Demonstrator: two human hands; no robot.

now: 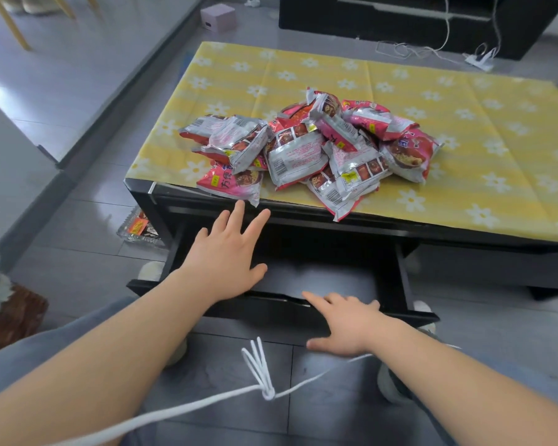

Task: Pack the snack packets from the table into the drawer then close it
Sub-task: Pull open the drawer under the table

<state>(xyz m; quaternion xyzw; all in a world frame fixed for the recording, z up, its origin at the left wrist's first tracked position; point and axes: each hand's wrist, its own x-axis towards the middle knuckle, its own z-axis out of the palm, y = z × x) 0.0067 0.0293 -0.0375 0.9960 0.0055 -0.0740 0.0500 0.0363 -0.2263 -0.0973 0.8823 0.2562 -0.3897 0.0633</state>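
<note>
Snack packets [306, 149], about ten, lying heaped on the yellow flowered cloth [464, 130] of one black table [400, 231], above grey floor tiles [87, 214]. Standing open below, one drawer [403, 284]. Hovering over it, left hand [226, 255], fingers spread, empty; right hand [348, 326] resting splayed on its front.

Pink-and-silver snack packets [303, 149] lie in a loose, overlapping heap on the table [464, 123], just beyond the left hand [226, 252]; the nearest packet overhangs the edge. The black drawer [404, 278] stands pulled open beneath both hands, its front edge under the right hand [345, 326].
</note>
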